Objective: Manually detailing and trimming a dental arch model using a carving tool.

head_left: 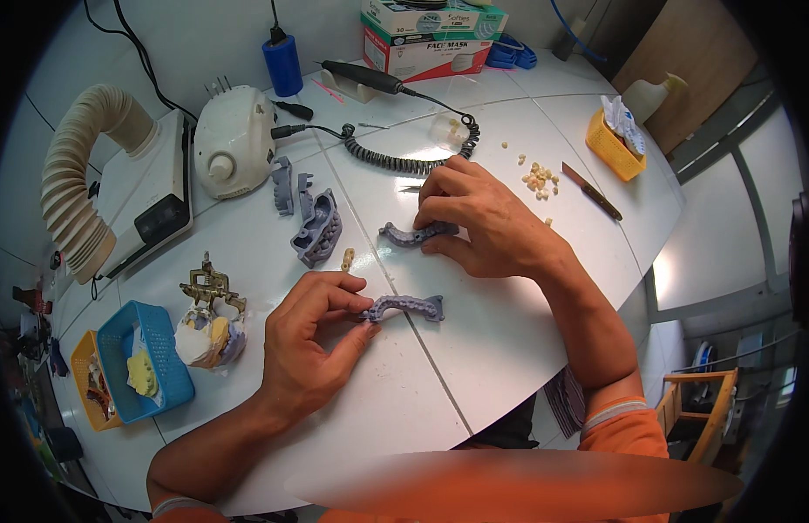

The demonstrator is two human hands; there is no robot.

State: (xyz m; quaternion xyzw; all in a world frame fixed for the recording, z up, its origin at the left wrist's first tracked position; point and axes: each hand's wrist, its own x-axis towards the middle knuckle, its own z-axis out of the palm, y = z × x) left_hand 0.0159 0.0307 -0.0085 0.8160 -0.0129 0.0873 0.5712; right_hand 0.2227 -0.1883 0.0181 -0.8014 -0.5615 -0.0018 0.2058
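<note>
My left hand [313, 340] pinches the end of a grey curved dental arch piece [413, 305] low over the white tiled table [448, 366]. My right hand [483, 222] grips a second grey arch piece [397, 235] higher up. Left of that lie a grey dental model [313, 227] with a hollow and a narrow grey piece [282, 187]. A small beige tooth piece [348, 259] lies between them and my left hand. Loose beige teeth [540, 179] and a wooden-handled knife [596, 193] lie beyond my right hand.
A fume extractor hose [78, 192], handpiece control unit [230, 144], coiled-cord handpiece [361, 77], blue cylinder [282, 65], and boxes [404, 52] line the back. An articulator with plaster [204, 336] and baskets [160, 392] stand left; a yellow basket [614, 157] sits right.
</note>
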